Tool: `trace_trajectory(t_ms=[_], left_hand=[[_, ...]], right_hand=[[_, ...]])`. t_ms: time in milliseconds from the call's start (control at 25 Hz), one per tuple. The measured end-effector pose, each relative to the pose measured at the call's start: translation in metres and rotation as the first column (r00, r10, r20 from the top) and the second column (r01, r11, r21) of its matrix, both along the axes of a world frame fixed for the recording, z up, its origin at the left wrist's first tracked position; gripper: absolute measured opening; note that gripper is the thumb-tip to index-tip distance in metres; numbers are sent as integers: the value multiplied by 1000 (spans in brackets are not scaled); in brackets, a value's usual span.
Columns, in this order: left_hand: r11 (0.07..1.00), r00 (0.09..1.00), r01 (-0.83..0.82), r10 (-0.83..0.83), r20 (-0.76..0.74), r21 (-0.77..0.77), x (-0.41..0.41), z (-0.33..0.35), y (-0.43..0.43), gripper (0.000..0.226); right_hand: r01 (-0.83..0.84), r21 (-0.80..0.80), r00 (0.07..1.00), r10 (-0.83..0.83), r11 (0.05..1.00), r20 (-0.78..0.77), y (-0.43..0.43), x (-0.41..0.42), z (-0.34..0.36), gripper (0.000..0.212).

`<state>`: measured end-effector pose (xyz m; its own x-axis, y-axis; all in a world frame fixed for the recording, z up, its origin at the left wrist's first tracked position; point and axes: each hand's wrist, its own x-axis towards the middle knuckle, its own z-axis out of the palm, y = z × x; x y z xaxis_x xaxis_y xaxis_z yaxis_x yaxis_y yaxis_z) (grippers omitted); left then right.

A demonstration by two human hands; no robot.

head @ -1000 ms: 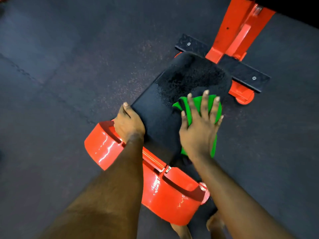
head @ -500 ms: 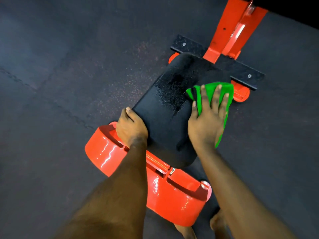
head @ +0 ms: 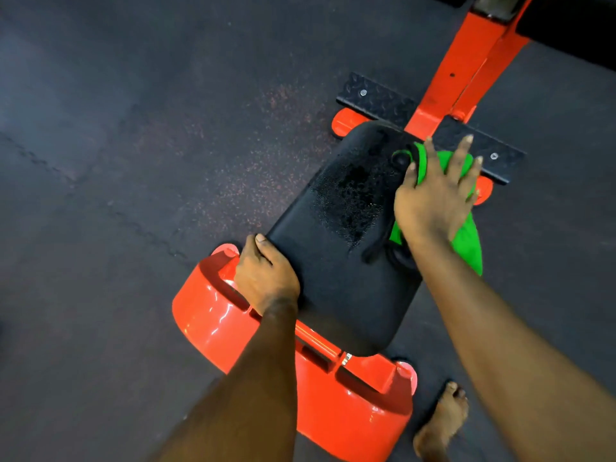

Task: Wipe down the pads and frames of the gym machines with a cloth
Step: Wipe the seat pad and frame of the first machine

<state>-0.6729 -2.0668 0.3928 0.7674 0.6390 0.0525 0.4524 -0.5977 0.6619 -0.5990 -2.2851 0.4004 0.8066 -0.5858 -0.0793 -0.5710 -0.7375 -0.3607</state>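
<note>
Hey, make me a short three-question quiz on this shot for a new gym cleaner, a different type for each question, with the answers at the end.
1. Multiple choice: which of the hands presses the green cloth onto the black seat pad? A) left B) right C) both
2. True or false: the left hand grips the pad's edge.
3. Fill in: the frame beam beyond the pad is painted ___.

Key
1. B: the right hand, with its fingers spread.
2. True.
3. Red.
</note>
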Motion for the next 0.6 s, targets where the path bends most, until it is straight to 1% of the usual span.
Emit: trace_trajectory(t_ms=[40, 160, 240, 320, 360, 400, 480, 520, 600], left_hand=[[1000, 1000, -1, 1, 5, -6, -1, 0, 1, 28], [999, 1000, -23, 23, -17, -26, -2, 3, -1, 27], [999, 999, -28, 28, -23, -43, -2, 5, -1, 27], [998, 999, -33, 31, -26, -44, -1, 4, -1, 27], [999, 999, -31, 30, -33, -44, -1, 1, 0, 29], [999, 999, -29, 28, -38, -46, -2, 0, 1, 31], [998, 999, -37, 35, -26, -53, -2, -1, 1, 33], [998, 999, -33, 32, -22, -55, -2, -3, 1, 33], [998, 1000, -30, 29, -5, -54, -2, -3, 1, 31]], right_hand=[[-15, -1, 1000, 15, 1000, -17, -6, 23, 5, 53], [-66, 103, 997, 70, 992, -36, -8, 71, 20, 48], [-127, 155, 991, 119, 980, 60, 7, 65, 23, 47], [-253, 226, 962, 219, 941, 166, 9, 37, 28, 52], [-316, 217, 946, 288, 924, 150, 2, 20, 31, 56], [-352, 160, 936, 345, 922, 67, -10, 5, 32, 60], [-358, 66, 922, 364, 931, -133, -34, -13, 32, 71], [-349, 52, 923, 353, 936, -156, -39, -16, 30, 76], [-352, -30, 932, 347, 936, -104, -32, -11, 17, 82]])
